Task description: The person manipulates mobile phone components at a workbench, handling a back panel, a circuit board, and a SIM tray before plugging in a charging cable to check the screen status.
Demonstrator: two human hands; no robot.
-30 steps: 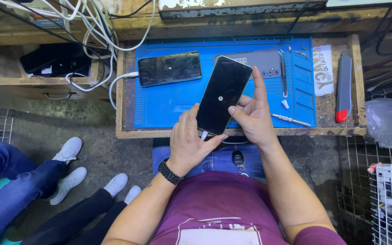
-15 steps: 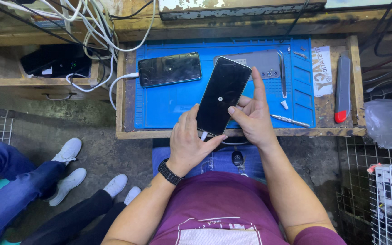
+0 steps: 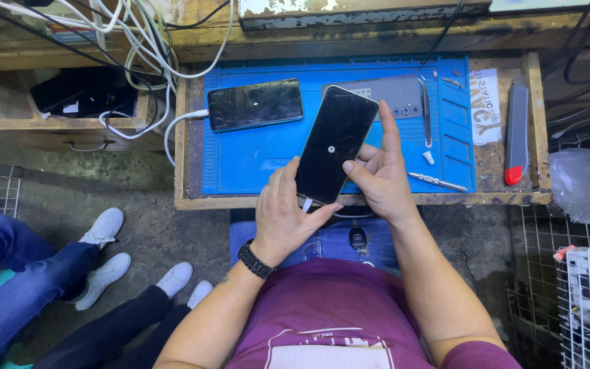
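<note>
Both hands gripped the phone [image 3: 336, 145] mid-frame — left hand [image 3: 283, 217] at its base, right hand [image 3: 377, 179] alongside. A loose grip risked dropping it — yanking the cable [image 3: 306, 204].

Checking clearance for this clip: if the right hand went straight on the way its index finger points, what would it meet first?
Likely the grey back cover lying on the blue mat, just beyond the right hand; height above it is unclear.

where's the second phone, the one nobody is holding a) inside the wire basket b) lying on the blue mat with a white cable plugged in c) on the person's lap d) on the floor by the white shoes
b: the second phone lies flat on the blue mat with a white cable at its left end, while the left hand and right hand hold the other phone.
</note>
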